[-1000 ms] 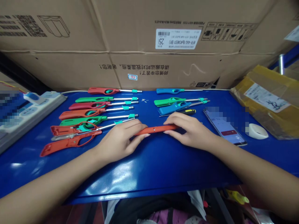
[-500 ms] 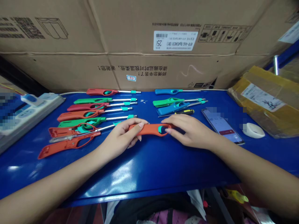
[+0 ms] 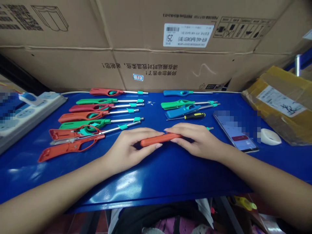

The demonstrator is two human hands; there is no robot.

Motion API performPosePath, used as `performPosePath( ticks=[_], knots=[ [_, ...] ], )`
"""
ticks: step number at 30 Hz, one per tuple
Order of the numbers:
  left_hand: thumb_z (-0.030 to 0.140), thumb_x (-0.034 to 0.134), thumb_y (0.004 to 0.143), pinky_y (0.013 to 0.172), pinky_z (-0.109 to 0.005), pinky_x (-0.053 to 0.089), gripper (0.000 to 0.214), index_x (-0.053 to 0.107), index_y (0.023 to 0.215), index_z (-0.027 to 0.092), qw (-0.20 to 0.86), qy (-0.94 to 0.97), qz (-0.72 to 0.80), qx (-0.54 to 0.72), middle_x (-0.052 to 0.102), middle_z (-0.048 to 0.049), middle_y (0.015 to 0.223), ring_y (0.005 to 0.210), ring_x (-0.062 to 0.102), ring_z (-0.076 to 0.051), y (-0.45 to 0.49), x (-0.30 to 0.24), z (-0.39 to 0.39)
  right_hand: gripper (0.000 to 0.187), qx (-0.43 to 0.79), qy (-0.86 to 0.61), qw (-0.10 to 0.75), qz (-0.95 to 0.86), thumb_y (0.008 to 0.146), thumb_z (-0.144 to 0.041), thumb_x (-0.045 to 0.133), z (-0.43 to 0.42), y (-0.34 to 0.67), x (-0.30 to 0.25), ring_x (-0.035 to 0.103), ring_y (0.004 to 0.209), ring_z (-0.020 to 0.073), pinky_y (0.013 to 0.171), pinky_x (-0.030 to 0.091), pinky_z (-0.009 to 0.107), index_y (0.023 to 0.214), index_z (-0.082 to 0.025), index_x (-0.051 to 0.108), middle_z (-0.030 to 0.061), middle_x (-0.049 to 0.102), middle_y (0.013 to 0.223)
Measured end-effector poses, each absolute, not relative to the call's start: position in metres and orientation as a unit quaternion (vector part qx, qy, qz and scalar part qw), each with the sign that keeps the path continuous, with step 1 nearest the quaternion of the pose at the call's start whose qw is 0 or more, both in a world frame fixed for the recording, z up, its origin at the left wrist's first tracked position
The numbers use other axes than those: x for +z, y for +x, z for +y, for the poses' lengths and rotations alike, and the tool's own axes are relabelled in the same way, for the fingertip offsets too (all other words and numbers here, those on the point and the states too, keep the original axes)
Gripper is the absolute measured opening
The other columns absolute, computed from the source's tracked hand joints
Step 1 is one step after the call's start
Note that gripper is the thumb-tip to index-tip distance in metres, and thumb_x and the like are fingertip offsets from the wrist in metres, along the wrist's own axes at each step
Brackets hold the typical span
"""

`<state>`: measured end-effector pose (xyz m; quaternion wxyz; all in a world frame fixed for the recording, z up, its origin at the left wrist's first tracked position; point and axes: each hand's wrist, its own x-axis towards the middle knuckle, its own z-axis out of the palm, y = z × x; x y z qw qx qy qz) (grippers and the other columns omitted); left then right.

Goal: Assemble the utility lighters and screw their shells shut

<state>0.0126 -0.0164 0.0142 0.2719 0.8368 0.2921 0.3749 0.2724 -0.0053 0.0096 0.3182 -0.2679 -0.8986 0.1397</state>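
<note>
An orange long-nosed lighter (image 3: 159,139) is held between both hands above the blue table, turned so its narrow edge shows. My left hand (image 3: 131,144) pinches its rear end with thumb and fingers. On the trigger side, my right hand (image 3: 197,139) grips it and hides most of the trigger area and barrel; a teal bit and the barrel's tip show beyond the knuckles. Left of my left hand lies an opened orange lighter, its empty shell half (image 3: 70,148) next to the half with the inner parts (image 3: 78,134). A black-and-yellow screwdriver (image 3: 195,116) rests beyond my right hand.
Several red, orange and green lighters (image 3: 85,125) lie in a row at left; blue and green ones (image 3: 176,104) lie at back right. A phone (image 3: 235,131), a white oval object (image 3: 270,136) and a taped box (image 3: 280,97) stand right, a power strip (image 3: 36,110) left, cardboard (image 3: 136,58) behind.
The orange lighter has been rolled from its flat side onto its edge. My left thumb and fingers have shifted along it, and the view has moved slightly.
</note>
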Motion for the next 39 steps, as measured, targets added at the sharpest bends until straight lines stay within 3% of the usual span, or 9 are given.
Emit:
performPosePath(
  ticks=[8, 15, 21, 32, 39],
  knots=[
    [0.016, 0.075, 0.088, 0.092, -0.017, 0.057, 0.023, 0.076, 0.11, 0.013, 0.252, 0.845, 0.283, 0.379, 0.08, -0.0062, 0.108, 0.099, 0.075, -0.015, 0.013, 0.011, -0.02, 0.025, 0.182, -0.289, 0.323, -0.883, 0.099, -0.021, 0.06, -0.012, 0.266, 0.005, 0.074, 0.096, 0.02, 0.087, 0.06, 0.032, 0.119, -0.012, 0.072, 0.0104, 0.079, 0.108],
    [0.017, 0.075, 0.088, 0.091, -0.019, 0.058, 0.021, 0.077, 0.108, 0.015, 0.245, 0.844, 0.292, 0.378, 0.08, -0.0066, 0.108, 0.099, 0.076, -0.016, 0.012, 0.014, -0.014, 0.032, 0.13, -0.322, 0.219, -0.912, 0.1, -0.027, 0.058, -0.005, 0.277, 0.014, 0.073, 0.109, 0.0244, 0.096, 0.057, 0.037, 0.127, -0.015, 0.069, 0.0103, 0.076, 0.121],
    [0.019, 0.073, 0.089, 0.089, -0.02, 0.058, 0.021, 0.076, 0.11, 0.017, 0.24, 0.851, 0.292, 0.365, 0.08, -0.0048, 0.108, 0.097, 0.076, -0.016, 0.006, 0.018, -0.011, 0.025, 0.11, -0.314, 0.201, -0.921, 0.102, -0.024, 0.052, -0.001, 0.284, 0.016, 0.075, 0.095, 0.0249, 0.085, 0.057, 0.038, 0.114, -0.014, 0.073, 0.0106, 0.079, 0.109],
    [0.028, 0.058, 0.1, 0.086, -0.026, 0.055, 0.034, 0.064, 0.132, 0.02, 0.17, 0.914, 0.295, 0.221, 0.075, -0.0063, 0.116, 0.098, 0.072, -0.018, 0.004, 0.014, -0.01, 0.025, 0.046, -0.286, 0.158, -0.944, 0.103, -0.026, 0.051, -0.002, 0.273, 0.013, 0.069, 0.094, 0.0239, 0.085, 0.048, 0.039, 0.11, -0.014, 0.071, 0.0105, 0.076, 0.105],
    [0.027, 0.057, 0.101, 0.095, -0.028, 0.053, 0.031, 0.066, 0.13, 0.022, 0.203, 0.911, 0.277, 0.228, 0.075, -0.0056, 0.119, 0.105, 0.071, -0.018, -0.007, 0.021, 0.001, 0.028, 0.0, -0.326, 0.131, -0.936, 0.103, -0.035, 0.052, 0.002, 0.284, 0.023, 0.061, 0.084, 0.0222, 0.08, 0.041, 0.036, 0.097, -0.016, 0.071, 0.0069, 0.073, 0.089]
  ],
)
